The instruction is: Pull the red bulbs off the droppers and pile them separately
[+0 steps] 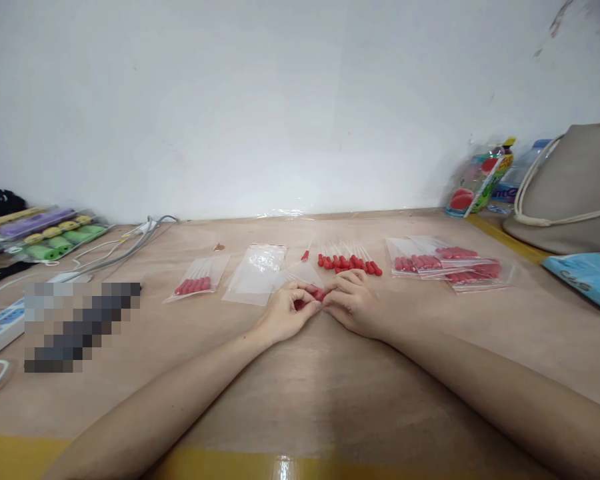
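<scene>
My left hand (293, 308) and my right hand (354, 303) meet at the middle of the table. Both have their fingers closed on a clear plastic bag (303, 273) that holds red-tipped sticks, whose red ends show between my fingertips. Just behind my right hand lies a pile of loose white sticks with red tips (353, 262). A single red-tipped stick (305, 254) lies apart, left of the pile. Flat clear bags (255, 273) lie left of my left hand, and farther left is a bag with several red-tipped sticks (194, 283).
Several filled bags (450, 263) overlap at the right. Beyond them stand bottles (473, 183), a beige bag (575, 180) and a blue packet (585, 280). At the left are cables (125, 243), a power strip (3, 327), a blurred-out dark object (85, 327) and packaged colored rolls (55, 233).
</scene>
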### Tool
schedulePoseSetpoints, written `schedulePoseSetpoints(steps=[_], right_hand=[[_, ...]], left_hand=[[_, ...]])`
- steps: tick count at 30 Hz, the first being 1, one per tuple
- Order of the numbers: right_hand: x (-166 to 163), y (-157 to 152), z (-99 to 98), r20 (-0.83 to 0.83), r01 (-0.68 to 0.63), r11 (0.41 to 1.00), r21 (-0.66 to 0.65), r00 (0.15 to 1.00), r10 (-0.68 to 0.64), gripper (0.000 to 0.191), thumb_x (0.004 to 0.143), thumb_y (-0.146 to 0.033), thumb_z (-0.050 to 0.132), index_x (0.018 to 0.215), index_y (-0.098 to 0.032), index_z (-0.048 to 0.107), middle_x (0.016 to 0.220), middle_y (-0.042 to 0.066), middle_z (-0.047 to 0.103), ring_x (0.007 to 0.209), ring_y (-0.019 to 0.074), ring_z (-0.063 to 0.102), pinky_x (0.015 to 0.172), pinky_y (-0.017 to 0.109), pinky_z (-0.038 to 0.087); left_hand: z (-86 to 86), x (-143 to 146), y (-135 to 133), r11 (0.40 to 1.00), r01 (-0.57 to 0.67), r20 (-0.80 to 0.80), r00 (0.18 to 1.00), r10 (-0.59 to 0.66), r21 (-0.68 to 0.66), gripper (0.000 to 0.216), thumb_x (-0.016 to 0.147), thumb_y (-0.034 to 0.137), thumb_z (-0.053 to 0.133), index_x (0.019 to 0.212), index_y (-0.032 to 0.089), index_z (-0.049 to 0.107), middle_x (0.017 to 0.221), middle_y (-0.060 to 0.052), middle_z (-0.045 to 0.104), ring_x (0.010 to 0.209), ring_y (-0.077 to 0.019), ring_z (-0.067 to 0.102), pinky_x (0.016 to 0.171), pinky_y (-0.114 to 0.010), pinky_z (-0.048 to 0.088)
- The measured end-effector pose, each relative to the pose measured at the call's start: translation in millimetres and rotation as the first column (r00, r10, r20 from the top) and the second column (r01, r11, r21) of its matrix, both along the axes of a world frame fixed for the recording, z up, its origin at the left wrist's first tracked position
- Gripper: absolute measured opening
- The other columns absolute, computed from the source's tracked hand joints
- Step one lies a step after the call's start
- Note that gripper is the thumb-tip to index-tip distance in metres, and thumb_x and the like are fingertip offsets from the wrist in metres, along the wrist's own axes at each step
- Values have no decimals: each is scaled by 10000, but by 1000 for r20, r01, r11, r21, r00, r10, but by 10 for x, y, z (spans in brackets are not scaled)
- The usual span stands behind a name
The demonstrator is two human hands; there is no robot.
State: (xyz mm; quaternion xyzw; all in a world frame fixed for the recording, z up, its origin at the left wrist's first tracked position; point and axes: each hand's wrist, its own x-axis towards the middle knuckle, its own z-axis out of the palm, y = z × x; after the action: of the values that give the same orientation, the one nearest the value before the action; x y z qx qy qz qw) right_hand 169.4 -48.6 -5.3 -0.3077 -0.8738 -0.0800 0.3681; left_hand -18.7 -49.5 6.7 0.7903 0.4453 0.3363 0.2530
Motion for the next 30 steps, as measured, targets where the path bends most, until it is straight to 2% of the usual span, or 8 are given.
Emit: schedulePoseSetpoints(steps=[4,9,14,18,21,24,28,30], right_hand=[[-2,16,-18,-4,-25,999,30,1000,25,109,795,-166,534,736,-221,606,867,-1,632,856,161,483,833,363,291],[-13,10,-7,27,-54,997,50,998,52,140,805,-156,515,735,-214,621,841,13,618,834,157,480,813,362,308],[-26,-56,65,122,-113,993,45,987,107,199,811,-115,456,735,-199,619,870,31,618,750,142,487,695,317,351],[53,-78,115,167,-270,955,-119,943,288,237,838,-99,376,813,-193,591,964,47,620,883,146,523,762,292,413],[160,-75,126,101,-310,917,-250,934,343,170,829,-142,413,828,-191,576,893,46,626,823,128,552,715,248,446],[242,-71,117,15,-287,906,-311,952,307,83,791,-185,492,764,-200,569,805,16,634,643,99,543,597,217,441],[249,-40,65,-111,-198,923,-329,979,170,98,794,-215,507,726,-199,576,681,-5,619,588,97,533,570,217,431],[232,-12,31,-147,-158,934,-322,982,116,81,787,-209,513,759,-197,588,715,7,624,664,117,561,627,237,447]], left_hand=[[23,20,-17,1000,-21,-26,999,21,1,142,772,252,540,686,197,639,985,-27,612,910,-165,563,774,-301,459],[21,45,-61,994,52,-65,997,-45,97,122,822,206,447,740,173,531,986,-44,587,891,-153,557,737,-285,453],[-24,34,-49,990,-89,-47,994,95,109,118,871,234,366,791,187,440,908,-45,600,773,-148,568,702,-300,450],[28,4,-98,981,-160,-52,985,166,105,163,886,285,346,810,192,455,834,-31,601,745,-151,566,691,-294,444],[129,-22,-101,992,-100,-116,987,108,74,201,872,328,376,787,191,496,734,-7,600,674,-142,562,635,-269,442],[243,-23,85,998,-31,-186,982,40,52,248,842,370,423,718,183,530,682,2,602,625,-131,559,593,-245,439],[333,65,635,956,-229,-332,901,280,186,125,764,296,524,750,173,541,800,-36,616,724,-160,577,683,-276,447],[336,149,911,949,-264,-371,875,311,173,94,721,244,555,765,162,547,825,-64,619,766,-187,582,700,-293,447]])
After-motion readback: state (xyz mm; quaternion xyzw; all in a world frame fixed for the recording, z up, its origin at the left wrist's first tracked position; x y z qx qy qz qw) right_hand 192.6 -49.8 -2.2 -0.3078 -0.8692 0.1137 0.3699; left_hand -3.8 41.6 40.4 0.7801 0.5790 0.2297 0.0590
